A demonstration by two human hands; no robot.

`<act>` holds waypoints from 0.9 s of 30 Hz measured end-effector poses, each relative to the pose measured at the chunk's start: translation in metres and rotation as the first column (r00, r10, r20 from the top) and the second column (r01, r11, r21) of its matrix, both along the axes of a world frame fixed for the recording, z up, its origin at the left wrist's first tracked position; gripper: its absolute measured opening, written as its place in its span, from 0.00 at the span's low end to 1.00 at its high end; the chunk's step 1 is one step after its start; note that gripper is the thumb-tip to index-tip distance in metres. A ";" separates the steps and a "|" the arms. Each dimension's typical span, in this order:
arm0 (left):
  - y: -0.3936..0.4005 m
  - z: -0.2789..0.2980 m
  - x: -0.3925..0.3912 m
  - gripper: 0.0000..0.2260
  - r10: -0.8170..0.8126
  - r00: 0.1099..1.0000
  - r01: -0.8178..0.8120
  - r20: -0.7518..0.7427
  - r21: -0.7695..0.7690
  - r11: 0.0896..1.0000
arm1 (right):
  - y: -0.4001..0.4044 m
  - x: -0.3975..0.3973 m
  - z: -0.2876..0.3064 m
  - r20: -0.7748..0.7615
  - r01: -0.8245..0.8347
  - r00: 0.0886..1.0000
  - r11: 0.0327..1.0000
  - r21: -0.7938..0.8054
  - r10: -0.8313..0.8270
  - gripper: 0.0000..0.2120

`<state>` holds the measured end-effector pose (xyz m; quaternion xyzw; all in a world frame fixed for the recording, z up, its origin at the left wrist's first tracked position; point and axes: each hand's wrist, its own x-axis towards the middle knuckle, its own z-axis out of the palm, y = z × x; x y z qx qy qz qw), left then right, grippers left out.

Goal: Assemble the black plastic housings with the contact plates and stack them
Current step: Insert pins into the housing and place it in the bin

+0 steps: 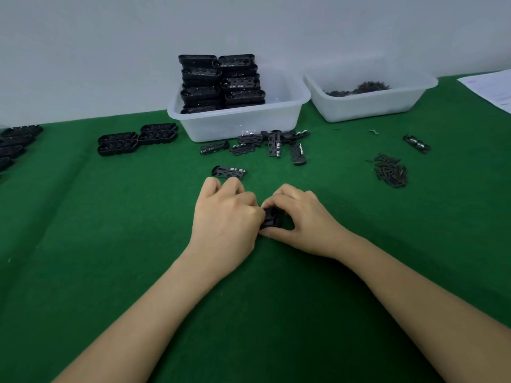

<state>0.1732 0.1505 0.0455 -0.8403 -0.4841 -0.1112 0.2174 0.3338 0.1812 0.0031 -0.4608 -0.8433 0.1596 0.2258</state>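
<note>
You had both hands down on the green felt-covered table [110, 244], closed together around one small black plastic housing [272, 218]. Your left hand [226, 217] covered its left end with the fingers curled over it, and your right hand [300, 217] pinched its right side between thumb and fingertips, so only the middle of the part showed between them.

Just beyond your left knuckles lay a single black housing with pale metal contact plates [229, 172], apart from your hands. Farther back, a loose cluster of similar black pieces [262, 145] sat against the front of a translucent white plastic tub [249, 125], in which black housings were stacked in two columns [221, 81]. A second white tub [370, 103] to the right held small dark parts. A heap of small dark metal pieces [391, 172] lay well to your right, and paired black housings [138, 139] sat to your left.
</note>
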 end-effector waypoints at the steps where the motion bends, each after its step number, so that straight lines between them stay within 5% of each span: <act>1: -0.001 0.000 0.001 0.05 -0.010 1.000 0.010 -0.026 0.006 1.000 | 0.000 0.000 0.000 -0.007 -0.002 1.000 1.000 0.004 0.002 0.16; 9: -0.002 -0.005 0.001 0.05 -0.097 0.995 0.099 -0.036 0.045 0.994 | -0.002 0.000 0.002 -0.018 -0.007 1.000 1.000 -0.008 0.007 0.17; 12: -0.001 -0.013 -0.011 0.06 -0.157 0.982 0.153 0.104 0.042 0.987 | -0.001 0.000 0.002 -0.012 -0.010 1.000 1.000 -0.022 0.010 0.18; 16: 0.002 -0.023 -0.035 0.22 -0.045 0.942 0.107 0.332 -0.171 0.979 | -0.001 -0.001 0.002 0.017 -0.004 1.000 1.000 -0.017 0.005 0.19; 20: 0.006 -0.035 -0.048 0.21 0.071 0.764 0.223 0.641 -0.365 0.904 | -0.003 -0.001 0.003 -0.048 0.005 0.999 0.999 -0.036 -0.007 0.17; 27: 0.008 -0.040 -0.049 0.19 0.056 0.720 0.233 0.691 -0.317 0.920 | -0.006 0.003 0.010 -0.106 -0.023 0.994 0.982 -0.186 0.003 0.14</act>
